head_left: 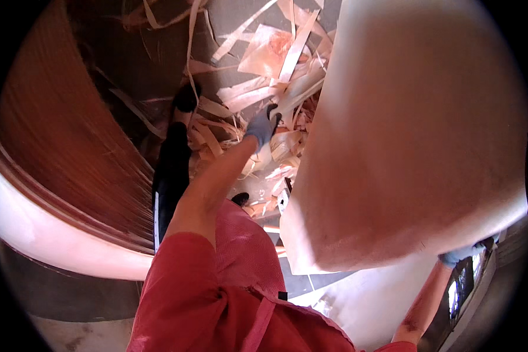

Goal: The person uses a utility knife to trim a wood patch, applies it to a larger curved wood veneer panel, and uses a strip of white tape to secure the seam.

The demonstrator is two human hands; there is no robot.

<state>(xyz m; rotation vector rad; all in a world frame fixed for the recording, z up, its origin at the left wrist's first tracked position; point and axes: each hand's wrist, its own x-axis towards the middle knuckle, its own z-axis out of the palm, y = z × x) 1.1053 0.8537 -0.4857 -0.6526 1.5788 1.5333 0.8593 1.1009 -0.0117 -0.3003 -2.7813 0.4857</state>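
My left hand (261, 127), in a grey-blue glove with dark fingertips, reaches down over the scraps on the floor. Its fingers are closed round the near end of a pale wood veneer strip (302, 92). At the far right, my right hand (460, 255), gloved alike, is at the lower edge of a large pale veneer sheet (416, 141). That sheet fills the right side, its near corner bent. The right fingers are partly hidden, so their grip cannot be made out.
A tall stack of reddish-brown sheets (70, 135) curves along the left. Loose veneer scraps (267, 53) cover the floor around my dark shoes (186, 98). Beside my right hand stands a dark frame-like object (466, 287). A pale sheet-like surface (375, 299) lies below the large sheet.
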